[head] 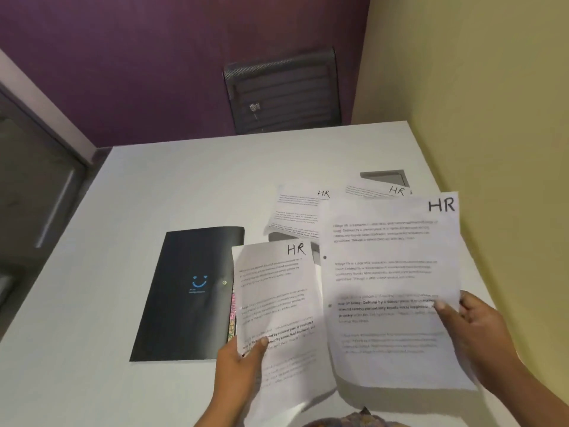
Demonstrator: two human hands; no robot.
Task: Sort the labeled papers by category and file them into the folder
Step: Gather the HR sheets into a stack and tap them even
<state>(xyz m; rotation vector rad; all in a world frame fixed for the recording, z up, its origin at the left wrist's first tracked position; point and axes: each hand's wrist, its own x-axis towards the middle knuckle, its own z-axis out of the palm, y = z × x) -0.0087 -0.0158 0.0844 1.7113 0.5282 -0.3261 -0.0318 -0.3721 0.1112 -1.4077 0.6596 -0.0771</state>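
Note:
My right hand [480, 331] grips the right edge of a printed sheet marked "HR" [388, 272], held up above the table. My left hand [238, 362] pinches the left edge of a second "HR" sheet [277, 303], also lifted. Two more "HR" papers lie flat farther back, one [295, 211] in the middle and one [378, 191] behind it to the right. A closed black folder [187, 291] with a blue smiley logo lies on the table left of my left hand, with coloured page edges showing along its right side.
The white table [154, 186] stands in a corner between a purple wall and a yellow wall. A black mesh chair back [283, 90] stands behind the far edge. A grey recessed panel [385, 177] shows under the far papers. A glass door is at left.

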